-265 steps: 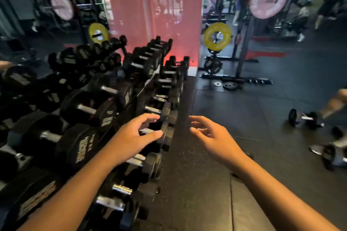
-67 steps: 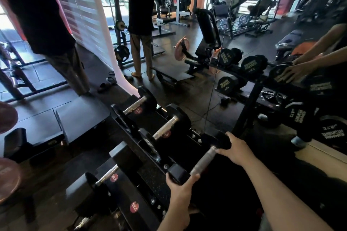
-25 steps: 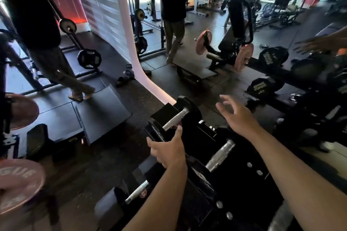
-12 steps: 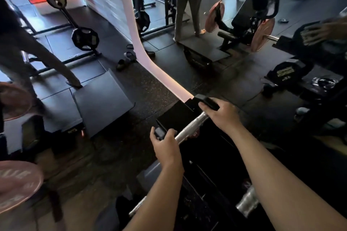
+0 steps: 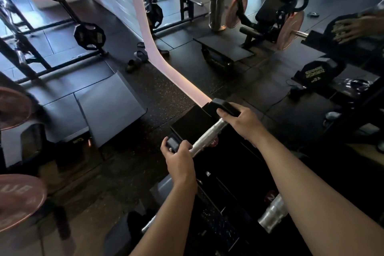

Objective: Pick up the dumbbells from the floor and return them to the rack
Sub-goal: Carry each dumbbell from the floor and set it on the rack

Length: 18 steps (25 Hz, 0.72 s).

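A dim gym with dark speckled rubber floor (image 5: 158,97) fills the frame, mirrors and machines across the top, a person standing barefoot at upper centre.

At lower centre, the left hand (image 5: 179,157) has its fingers (image 5: 166,147) curled tight around the near head of a dumbbell (image 5: 204,138), thumb over its end face. The right hand (image 5: 242,121) is clamped over the far head, fingers wrapped on the black block, so both hands hold one dumbbell by its ends with the knurled silver handle bare between them. It sits tilted, far end higher, right at the top end of the black rack (image 5: 228,172) that runs down toward the lower right of the frame; I cannot tell whether it is already bearing on the rack or just above it.

Further out, another silver handle (image 5: 272,214) shows on the rack at lower right, and one more (image 5: 148,223) low at the bottom centre, so some dumbbells seem already stowed. This one looks nearly placed; seating it and letting go remain. No loose dumbbells show on the visible floor, though much lies out of view.
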Each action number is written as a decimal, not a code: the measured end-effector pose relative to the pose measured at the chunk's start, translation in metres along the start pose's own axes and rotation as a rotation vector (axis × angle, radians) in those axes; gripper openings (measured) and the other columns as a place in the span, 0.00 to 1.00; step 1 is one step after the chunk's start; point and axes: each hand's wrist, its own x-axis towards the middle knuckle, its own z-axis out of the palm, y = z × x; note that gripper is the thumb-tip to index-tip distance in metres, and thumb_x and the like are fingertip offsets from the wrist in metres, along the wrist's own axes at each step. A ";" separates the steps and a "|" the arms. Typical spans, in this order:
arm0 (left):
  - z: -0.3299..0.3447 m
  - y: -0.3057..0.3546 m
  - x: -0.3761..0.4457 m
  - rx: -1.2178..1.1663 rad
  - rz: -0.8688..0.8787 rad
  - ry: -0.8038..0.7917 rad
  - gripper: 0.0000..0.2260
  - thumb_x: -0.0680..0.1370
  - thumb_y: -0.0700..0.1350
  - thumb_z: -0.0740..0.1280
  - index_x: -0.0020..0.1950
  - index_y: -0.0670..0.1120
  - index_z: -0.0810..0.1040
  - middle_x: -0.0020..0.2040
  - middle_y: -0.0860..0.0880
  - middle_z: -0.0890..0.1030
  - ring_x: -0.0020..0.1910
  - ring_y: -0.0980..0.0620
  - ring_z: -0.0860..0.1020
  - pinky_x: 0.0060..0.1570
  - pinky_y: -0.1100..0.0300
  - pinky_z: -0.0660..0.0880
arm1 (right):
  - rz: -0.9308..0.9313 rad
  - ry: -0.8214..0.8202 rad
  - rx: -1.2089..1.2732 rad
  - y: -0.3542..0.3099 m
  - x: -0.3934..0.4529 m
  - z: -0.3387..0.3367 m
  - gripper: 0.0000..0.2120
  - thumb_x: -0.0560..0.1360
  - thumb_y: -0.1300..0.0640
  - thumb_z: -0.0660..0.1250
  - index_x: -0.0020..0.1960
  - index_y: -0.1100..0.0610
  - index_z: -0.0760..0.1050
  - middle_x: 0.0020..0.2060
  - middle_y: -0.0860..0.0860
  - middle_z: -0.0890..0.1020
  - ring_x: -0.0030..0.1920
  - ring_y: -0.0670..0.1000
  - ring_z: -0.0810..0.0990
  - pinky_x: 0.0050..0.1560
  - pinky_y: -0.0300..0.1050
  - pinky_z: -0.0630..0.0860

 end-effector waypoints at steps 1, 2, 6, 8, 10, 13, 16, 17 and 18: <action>-0.002 0.002 0.000 0.006 -0.017 -0.021 0.35 0.66 0.51 0.69 0.71 0.65 0.64 0.61 0.45 0.79 0.57 0.41 0.79 0.59 0.38 0.76 | -0.003 -0.007 -0.006 -0.002 0.000 0.000 0.19 0.69 0.31 0.69 0.53 0.41 0.83 0.42 0.44 0.86 0.51 0.47 0.84 0.56 0.47 0.79; -0.004 0.004 -0.001 0.007 -0.036 -0.054 0.36 0.66 0.52 0.71 0.73 0.65 0.63 0.65 0.43 0.77 0.60 0.40 0.78 0.61 0.37 0.74 | -0.003 -0.017 -0.017 -0.005 -0.002 0.000 0.18 0.70 0.33 0.70 0.54 0.42 0.83 0.43 0.43 0.86 0.52 0.48 0.84 0.54 0.45 0.77; -0.014 0.007 -0.023 -0.002 -0.156 -0.161 0.53 0.61 0.62 0.78 0.79 0.67 0.49 0.76 0.42 0.67 0.71 0.36 0.70 0.67 0.34 0.67 | 0.002 -0.097 -0.096 -0.018 -0.019 -0.019 0.20 0.73 0.35 0.71 0.60 0.45 0.81 0.50 0.44 0.84 0.56 0.48 0.81 0.56 0.43 0.74; -0.015 0.001 -0.041 0.019 -0.112 -0.114 0.56 0.65 0.63 0.78 0.81 0.62 0.43 0.80 0.42 0.60 0.75 0.37 0.65 0.70 0.35 0.63 | -0.036 -0.050 -0.063 -0.018 -0.035 -0.036 0.22 0.73 0.36 0.71 0.64 0.44 0.79 0.52 0.44 0.84 0.56 0.44 0.82 0.59 0.41 0.75; -0.011 -0.008 -0.059 0.021 -0.075 -0.082 0.54 0.68 0.63 0.76 0.81 0.59 0.41 0.82 0.44 0.55 0.78 0.39 0.59 0.73 0.38 0.59 | -0.064 0.006 -0.038 -0.016 -0.052 -0.055 0.24 0.74 0.36 0.70 0.66 0.44 0.79 0.48 0.43 0.84 0.53 0.38 0.82 0.57 0.37 0.75; -0.003 -0.024 -0.092 -0.005 -0.105 -0.106 0.55 0.69 0.61 0.76 0.81 0.57 0.39 0.82 0.43 0.52 0.79 0.42 0.55 0.74 0.41 0.57 | -0.060 0.031 -0.026 -0.009 -0.081 -0.084 0.24 0.75 0.35 0.69 0.66 0.44 0.79 0.47 0.43 0.84 0.52 0.39 0.81 0.52 0.36 0.74; 0.002 -0.042 -0.125 0.011 -0.101 -0.149 0.55 0.68 0.61 0.77 0.81 0.58 0.41 0.82 0.43 0.52 0.78 0.41 0.58 0.71 0.43 0.60 | -0.040 0.065 -0.055 0.001 -0.106 -0.104 0.24 0.74 0.34 0.68 0.66 0.44 0.79 0.48 0.44 0.84 0.53 0.43 0.83 0.48 0.36 0.77; 0.004 -0.048 -0.135 0.028 -0.108 -0.155 0.55 0.68 0.61 0.77 0.81 0.59 0.42 0.82 0.43 0.53 0.78 0.41 0.60 0.70 0.43 0.61 | -0.036 0.070 -0.091 0.005 -0.113 -0.107 0.25 0.74 0.34 0.68 0.66 0.45 0.79 0.49 0.44 0.84 0.54 0.45 0.83 0.52 0.40 0.79; 0.006 -0.055 -0.143 0.050 -0.128 -0.158 0.54 0.68 0.61 0.77 0.81 0.59 0.44 0.82 0.43 0.54 0.77 0.41 0.61 0.70 0.43 0.62 | -0.027 0.065 -0.141 0.010 -0.119 -0.108 0.25 0.74 0.33 0.68 0.66 0.45 0.79 0.50 0.45 0.85 0.55 0.47 0.83 0.57 0.45 0.79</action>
